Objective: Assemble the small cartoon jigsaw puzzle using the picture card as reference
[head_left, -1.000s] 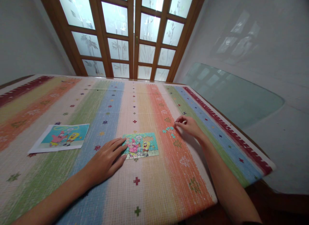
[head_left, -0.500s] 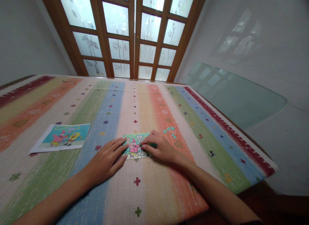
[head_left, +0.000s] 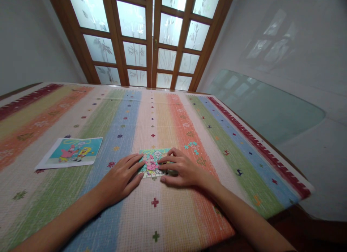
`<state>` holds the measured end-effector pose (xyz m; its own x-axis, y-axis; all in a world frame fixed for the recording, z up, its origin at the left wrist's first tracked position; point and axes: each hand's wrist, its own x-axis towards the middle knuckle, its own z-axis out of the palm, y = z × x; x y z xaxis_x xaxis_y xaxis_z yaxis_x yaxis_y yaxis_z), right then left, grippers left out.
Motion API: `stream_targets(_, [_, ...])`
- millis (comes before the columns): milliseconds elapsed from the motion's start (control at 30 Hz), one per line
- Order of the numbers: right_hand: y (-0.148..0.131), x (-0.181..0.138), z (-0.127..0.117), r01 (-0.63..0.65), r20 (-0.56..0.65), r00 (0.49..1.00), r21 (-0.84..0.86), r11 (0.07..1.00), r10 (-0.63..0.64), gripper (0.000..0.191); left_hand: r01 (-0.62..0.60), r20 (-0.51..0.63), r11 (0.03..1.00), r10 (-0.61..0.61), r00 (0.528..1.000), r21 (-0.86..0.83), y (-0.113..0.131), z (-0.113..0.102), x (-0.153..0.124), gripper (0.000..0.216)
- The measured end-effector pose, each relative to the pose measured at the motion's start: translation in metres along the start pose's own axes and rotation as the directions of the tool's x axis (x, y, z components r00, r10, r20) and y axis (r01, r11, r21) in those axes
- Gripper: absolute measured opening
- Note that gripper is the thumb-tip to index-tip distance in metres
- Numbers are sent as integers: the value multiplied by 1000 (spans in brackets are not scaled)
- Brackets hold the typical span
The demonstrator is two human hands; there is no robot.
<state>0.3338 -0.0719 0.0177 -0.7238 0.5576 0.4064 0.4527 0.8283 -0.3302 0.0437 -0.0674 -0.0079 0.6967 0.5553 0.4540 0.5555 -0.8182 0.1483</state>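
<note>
A small cartoon jigsaw puzzle (head_left: 151,161) lies on the striped tablecloth (head_left: 130,111) in front of me. My left hand (head_left: 119,179) rests flat at the puzzle's left edge, fingers stretched out with the tips touching it. My right hand (head_left: 184,170) lies over the puzzle's right part and hides it, the fingers extended with their tips pressing down on the picture. Whether a piece sits under those fingertips I cannot see. A few loose teal puzzle pieces (head_left: 191,146) lie just beyond the right hand on the orange stripe.
A printed reference picture (head_left: 72,152) of the same cartoon lies at the left of the table. Wooden doors with frosted glass (head_left: 151,39) stand behind the table. A glass pane (head_left: 260,104) leans by the right wall. The table's right edge (head_left: 271,161) is close.
My right hand left the loose teal pieces and came left onto the puzzle's right part, then settled with fingers pressing down. The left hand stayed where it was.
</note>
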Motion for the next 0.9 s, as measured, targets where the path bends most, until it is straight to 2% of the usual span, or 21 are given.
stream_targets(433, [-5,9,17,53,17,999,-140,989,-51,46,-13,-9,1000,13,1000,17,-1,2,-1,36])
stream_targets(733, [-9,9,22,8,50,999,-191,981,1,50,-5,-12,1000,5,1000,4,-1,2,-1,36])
stream_targets(900, [-13,8,24,-54,92,993,-228,972,77,52,3,-11,1000,-3,1000,-8,-1,2,0,36])
